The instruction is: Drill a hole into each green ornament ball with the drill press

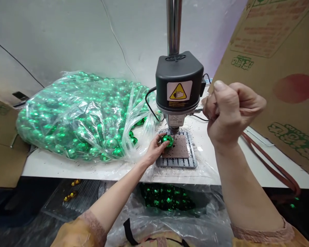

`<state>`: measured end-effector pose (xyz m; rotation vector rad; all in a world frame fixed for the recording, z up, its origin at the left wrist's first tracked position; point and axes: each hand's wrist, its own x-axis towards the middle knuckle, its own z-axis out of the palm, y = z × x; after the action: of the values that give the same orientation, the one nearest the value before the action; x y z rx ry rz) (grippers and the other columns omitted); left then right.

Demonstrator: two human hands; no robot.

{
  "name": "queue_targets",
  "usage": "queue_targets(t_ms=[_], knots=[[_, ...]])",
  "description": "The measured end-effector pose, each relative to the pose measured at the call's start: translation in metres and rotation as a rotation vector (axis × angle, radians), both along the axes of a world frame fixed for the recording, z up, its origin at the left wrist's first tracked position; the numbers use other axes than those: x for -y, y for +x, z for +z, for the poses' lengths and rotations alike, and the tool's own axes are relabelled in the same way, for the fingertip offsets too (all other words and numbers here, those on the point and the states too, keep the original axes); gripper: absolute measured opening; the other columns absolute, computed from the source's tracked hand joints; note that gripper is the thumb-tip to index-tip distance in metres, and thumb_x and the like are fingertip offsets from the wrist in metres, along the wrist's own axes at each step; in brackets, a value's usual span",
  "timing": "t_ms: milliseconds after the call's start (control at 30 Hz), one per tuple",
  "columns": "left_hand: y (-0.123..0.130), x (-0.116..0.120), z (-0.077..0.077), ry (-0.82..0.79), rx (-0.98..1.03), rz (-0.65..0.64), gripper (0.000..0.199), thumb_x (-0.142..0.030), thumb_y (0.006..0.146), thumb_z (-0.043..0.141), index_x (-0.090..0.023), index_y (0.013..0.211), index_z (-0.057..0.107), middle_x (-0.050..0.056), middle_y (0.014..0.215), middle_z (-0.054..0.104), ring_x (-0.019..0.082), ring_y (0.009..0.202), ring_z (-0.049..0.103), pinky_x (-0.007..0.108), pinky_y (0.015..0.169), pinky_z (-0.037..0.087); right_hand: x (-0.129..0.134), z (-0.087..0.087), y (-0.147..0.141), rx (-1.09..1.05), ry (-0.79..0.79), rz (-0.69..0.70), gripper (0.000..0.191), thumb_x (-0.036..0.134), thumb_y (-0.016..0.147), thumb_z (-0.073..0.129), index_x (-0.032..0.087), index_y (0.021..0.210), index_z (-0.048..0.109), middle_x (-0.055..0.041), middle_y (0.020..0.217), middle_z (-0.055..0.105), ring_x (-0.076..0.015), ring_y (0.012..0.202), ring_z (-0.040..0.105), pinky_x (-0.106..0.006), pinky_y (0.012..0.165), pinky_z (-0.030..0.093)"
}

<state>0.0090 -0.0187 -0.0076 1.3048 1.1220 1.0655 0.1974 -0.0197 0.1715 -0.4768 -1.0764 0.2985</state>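
Observation:
My left hand (156, 148) pinches a shiny green faceted ball (167, 141) just under the chuck of a small black drill press (179, 82). Beneath the ball lies a brown square board (180, 146) on the slotted grey base (176, 163). My right hand (229, 106) is raised beside the motor head, its fingers curled around a feed lever (198, 110) that is mostly hidden by the hand. Dark shavings are scattered over the base and the tabletop around it.
A big clear bag of green balls (77, 116) fills the table's left side. Cardboard boxes stand at right (278, 79) and far left (5, 147). Below the table edge, an open plastic bag holds more green balls (167, 197). A brown strap (275, 166) lies at right.

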Motion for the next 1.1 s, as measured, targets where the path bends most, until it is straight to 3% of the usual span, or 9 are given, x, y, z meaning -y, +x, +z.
queue_targets(t_ms=[167,300,367,467,533,600,867,1100], knots=[[0.005,-0.008,-0.006,0.070,-0.035,0.013,0.065,-0.057,0.077,0.087,-0.022,0.127,0.066,0.007,0.117,0.073,0.012,0.073,0.060,0.025,0.063,0.050,0.001,0.000,-0.001,0.013,0.010,-0.004,0.050,0.024,0.091,0.067,0.023,0.053,0.034,0.0064,0.044,0.031,-0.0082,0.041,0.028,-0.033,0.046,0.022],[0.008,-0.008,-0.007,0.091,-0.111,-0.012,0.069,-0.053,0.075,0.090,-0.022,0.132,0.066,0.001,0.090,0.069,0.011,0.061,0.051,0.026,0.056,0.045,0.004,0.000,-0.001,0.052,-0.035,-0.079,0.056,0.037,0.094,0.068,0.024,0.055,0.030,0.0050,0.045,0.031,-0.0104,0.042,0.027,-0.036,0.047,0.027],[0.007,-0.007,-0.008,0.139,-0.177,-0.006,0.068,-0.052,0.073,0.092,-0.022,0.130,0.069,-0.001,0.081,0.063,0.013,0.064,0.052,0.028,0.060,0.047,0.005,0.000,-0.001,0.078,-0.076,-0.117,0.058,0.044,0.094,0.067,0.024,0.056,0.028,0.0047,0.045,0.030,-0.0107,0.043,0.029,-0.037,0.047,0.029],[0.007,-0.005,-0.012,0.257,-0.283,0.023,0.063,-0.049,0.070,0.096,-0.024,0.124,0.073,0.004,0.097,0.067,0.024,0.093,0.065,0.038,0.087,0.056,0.006,0.001,-0.001,0.087,-0.083,-0.129,0.059,0.047,0.094,0.067,0.024,0.057,0.027,0.0049,0.045,0.029,-0.0099,0.042,0.028,-0.036,0.045,0.028],[0.007,-0.004,-0.014,0.314,-0.299,-0.003,0.060,-0.046,0.072,0.096,-0.025,0.124,0.073,0.008,0.117,0.068,0.030,0.116,0.064,0.045,0.105,0.052,0.006,0.001,-0.001,0.078,-0.061,-0.110,0.059,0.045,0.093,0.068,0.024,0.057,0.027,0.0052,0.045,0.029,-0.0097,0.041,0.028,-0.035,0.045,0.027],[0.009,-0.003,-0.016,0.326,-0.275,-0.050,0.058,-0.043,0.076,0.094,-0.025,0.127,0.070,0.009,0.127,0.068,0.031,0.125,0.063,0.048,0.112,0.049,0.006,0.001,0.000,0.072,-0.043,-0.093,0.057,0.040,0.093,0.069,0.023,0.057,0.027,0.0053,0.046,0.029,-0.0098,0.041,0.029,-0.035,0.045,0.026],[0.012,0.000,-0.017,0.310,-0.237,-0.081,0.055,-0.039,0.082,0.090,-0.025,0.130,0.066,0.009,0.129,0.069,0.031,0.125,0.063,0.048,0.113,0.047,0.007,-0.004,0.000,0.076,0.021,-0.068,0.053,0.027,0.093,0.067,0.023,0.056,0.028,0.0058,0.046,0.030,-0.0087,0.041,0.028,-0.034,0.047,0.025],[0.013,-0.001,-0.020,0.308,-0.217,-0.083,0.055,-0.040,0.082,0.090,-0.024,0.129,0.065,0.009,0.130,0.068,0.031,0.127,0.062,0.048,0.113,0.047,0.010,-0.019,-0.005,0.083,0.122,-0.145,0.051,0.019,0.094,0.058,0.019,0.061,0.019,0.0054,0.049,0.028,-0.0054,0.044,0.028,-0.030,0.051,0.021]])
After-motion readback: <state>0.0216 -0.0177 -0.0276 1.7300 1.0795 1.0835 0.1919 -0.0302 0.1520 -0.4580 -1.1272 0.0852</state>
